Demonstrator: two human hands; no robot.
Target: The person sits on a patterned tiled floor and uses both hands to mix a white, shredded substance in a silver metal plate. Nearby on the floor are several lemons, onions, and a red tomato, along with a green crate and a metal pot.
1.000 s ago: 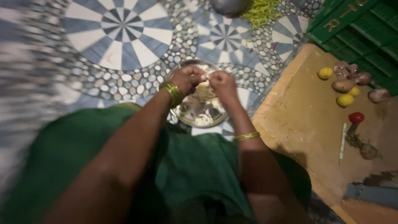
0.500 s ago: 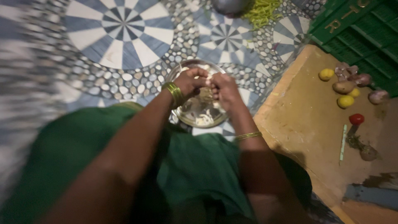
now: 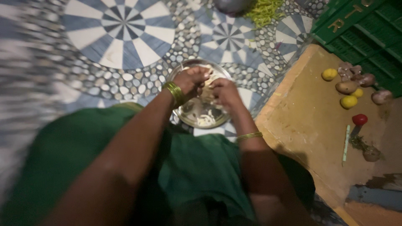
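Over the steel plate [image 3: 184, 115] on the patterned floor, both hands meet, so I read this as mid-peel or mid-split of smth small, w/ pale pieces [image 3: 205, 120] already lying in the plate. Left hand [image 3: 190, 81] is curled tight, fingers bunched round a small item I can't make out; gold bangles at that wrist. Right hand [image 3: 226, 92] is also closed, fingertips pinched up against the left, touching it. Whatever's gripped sits between the two hands, just above the plate's far half; too blurred to name. Plate rests on the tile, near the green-clad lap.

Off to the right, on a brown mat [image 3: 310, 125]: two yellow lemons [image 3: 349, 101], potatoes [image 3: 346, 87], a red tomato [image 3: 359, 119], a thin green stick-like thing [image 3: 346, 143]. Green crate [image 3: 364, 29] at top right, a heap of green shreds [image 3: 264, 10] at top.

My judgement: the job's partway, since a fair few bits are in the plate. Next move prob calls for a firm pinch and a small twist, keeping hands low over the plate so pieces drop inside, not onto the tile.
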